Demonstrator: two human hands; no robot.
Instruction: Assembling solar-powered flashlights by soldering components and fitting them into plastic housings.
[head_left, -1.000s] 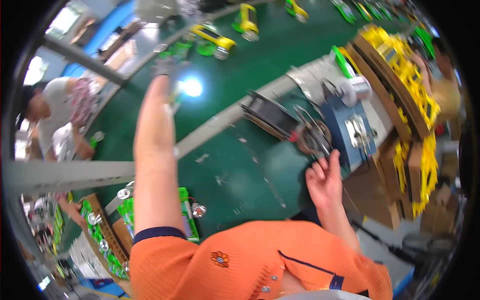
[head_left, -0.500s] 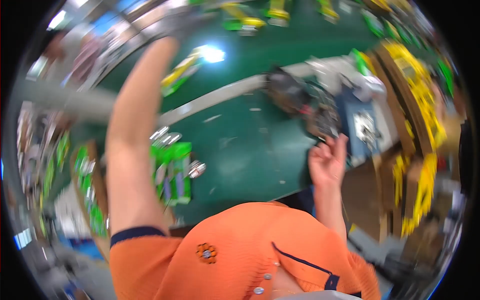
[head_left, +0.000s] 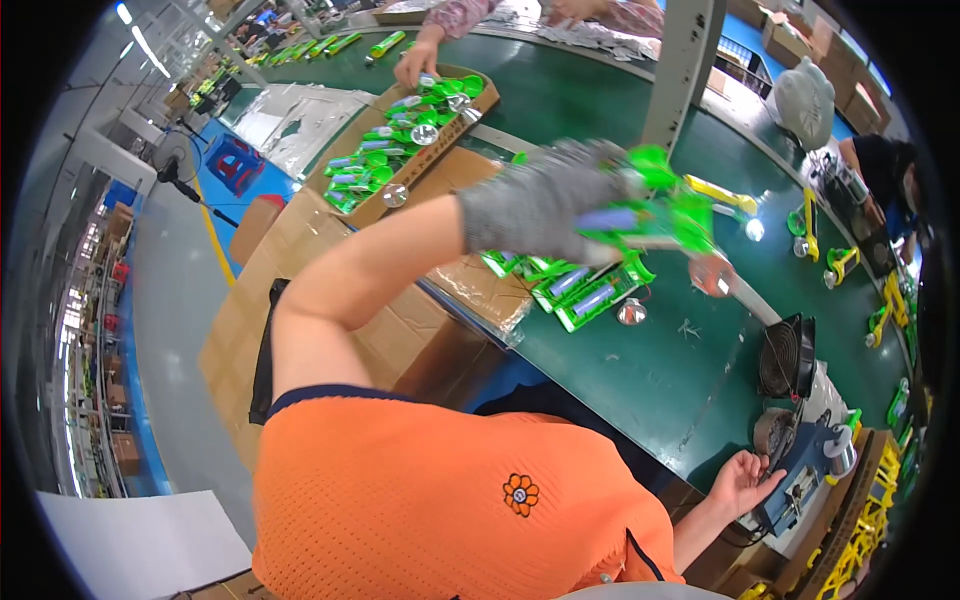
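Note:
My left hand (head_left: 540, 205), in a grey knit glove, grips a green plastic lamp housing (head_left: 690, 215) above the bench. The housing carries a lavender battery, and a round silver reflector (head_left: 711, 274) hangs at its end. Motion smears both hand and housing. Beneath lie several similar green housings (head_left: 585, 295) with batteries and reflectors. At the lower right my bare right hand (head_left: 738, 487) is palm up, its fingers loosely bent at a thin dark thing too small to make out. It lies beside a blue metal box (head_left: 800, 480) and a round brown dish (head_left: 772, 432).
A cardboard tray (head_left: 455, 140) of green lamp parts stands at the far left, another person's hand (head_left: 415, 65) on it. A black fan (head_left: 787, 357) stands on the green bench (head_left: 640, 400). Yellow-green lamps (head_left: 845, 265) lie farther right. A grey post (head_left: 683, 70) rises behind.
My view has swung left, bringing the tray and floor in. My left hand, earlier blurred at the far upper left, now holds a green housing over the pile. My right hand stays beside the blue box.

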